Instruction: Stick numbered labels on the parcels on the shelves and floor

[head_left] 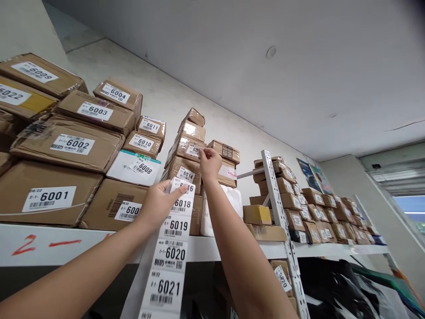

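Note:
My left hand is closed, with the thumb on top, on the upper end of a strip of white labels. The strip hangs down, printed with 6018, 6019, 6020, 6021 and barcodes. My right hand reaches up with its fingers pinched at the right edge of a white label. That label lies against the front of a taped cardboard box, and my fingertips cover its last digits. Just below is a box bearing a label 6014.
Numbered cardboard boxes are stacked on the left of the white shelf. Right of my hand stand another carton and a white wrapped package. A perforated metal upright separates them from more parcels.

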Tool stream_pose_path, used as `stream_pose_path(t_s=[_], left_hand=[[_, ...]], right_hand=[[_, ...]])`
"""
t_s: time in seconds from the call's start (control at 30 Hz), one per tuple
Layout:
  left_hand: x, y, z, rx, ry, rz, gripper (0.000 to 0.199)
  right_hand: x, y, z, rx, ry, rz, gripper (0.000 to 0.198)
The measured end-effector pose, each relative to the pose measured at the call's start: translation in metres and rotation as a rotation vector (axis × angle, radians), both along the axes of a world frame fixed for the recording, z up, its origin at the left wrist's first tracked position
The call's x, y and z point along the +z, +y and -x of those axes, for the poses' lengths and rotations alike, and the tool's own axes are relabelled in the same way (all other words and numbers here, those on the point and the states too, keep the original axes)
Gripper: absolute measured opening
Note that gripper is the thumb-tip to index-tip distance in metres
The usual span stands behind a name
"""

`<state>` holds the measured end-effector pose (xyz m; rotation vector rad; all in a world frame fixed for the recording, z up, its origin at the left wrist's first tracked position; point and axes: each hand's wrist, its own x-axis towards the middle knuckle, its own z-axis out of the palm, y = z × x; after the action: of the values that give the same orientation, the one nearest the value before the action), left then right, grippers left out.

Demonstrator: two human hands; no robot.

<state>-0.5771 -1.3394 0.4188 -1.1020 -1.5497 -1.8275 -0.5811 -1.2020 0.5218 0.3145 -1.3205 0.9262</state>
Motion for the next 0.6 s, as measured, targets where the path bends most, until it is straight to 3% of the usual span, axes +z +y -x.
stream_pose_path(t_s=[0.13, 0.23, 0.33, 0.4, 0.5, 0.53, 0.6], left_hand=[[-0.007, -0.01, -0.005, -0.063, -0.023, -0.014, 0.044], [-0.009, -0.017, -0.007, -0.06, -0.037, -0.004, 0.041], [-0.009, -0.021, -0.008, -0.067, -0.054, 0.0, 0.039], [-0.008, -0.021, -0.008, -0.071, -0.034, -0.01, 0.039], [-0.006, -0.019, -0.006, -0.072, 0.007, -0.024, 0.041], [-0.005, -0.019, -0.005, -0.059, 0.02, -0.032, 0.042], [-0.001, -0.018, -0.004, -0.026, 0.052, -0.052, 0.043]], right_hand=[[0.03, 0.005, 0.012, -0.203, -0.114, -0.077, 0.011], [0.03, -0.003, 0.011, -0.335, -0.144, -0.093, 0.015], [0.025, -0.01, 0.006, -0.557, -0.177, -0.075, 0.033], [0.022, -0.009, 0.004, -0.614, -0.172, -0.189, 0.028], [0.016, -0.003, -0.005, -0.546, -0.157, -0.329, 0.017], [0.011, -0.002, -0.01, -0.461, -0.139, -0.311, 0.016], [-0.003, -0.003, -0.024, -0.156, -0.128, -0.314, 0.02]])
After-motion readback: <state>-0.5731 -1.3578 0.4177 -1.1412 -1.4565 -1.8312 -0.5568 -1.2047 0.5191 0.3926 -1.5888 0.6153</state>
